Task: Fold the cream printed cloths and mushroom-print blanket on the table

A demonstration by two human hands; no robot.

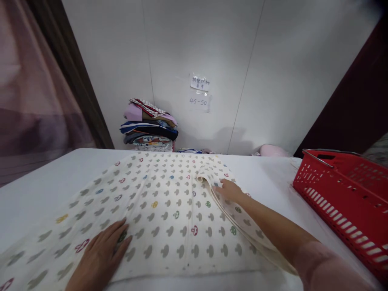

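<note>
A cream tablecloth (pixel 163 190) printed with grey mushrooms and a few red, blue, green and yellow ones lies spread over a white table. Its right side is turned over in a folded flap (pixel 242 220), whose loose edge curls up near the middle. My left hand (pixel 103 250) rests palm down on the cloth at the front left, fingers stretched out and thumb apart. Farther off, my right hand (pixel 229 190) touches the flap from above with its fingers extended. Some of its fingers are hidden behind the hand.
On the right stands a red plastic basket (pixel 339 202) with a metal handle. A stack of folded fabrics (pixel 151 125) sits behind the table's far edge, against the wall. Paper notes (pixel 200 93) are taped above it. A pink bundle (pixel 273 150) lies at the back right.
</note>
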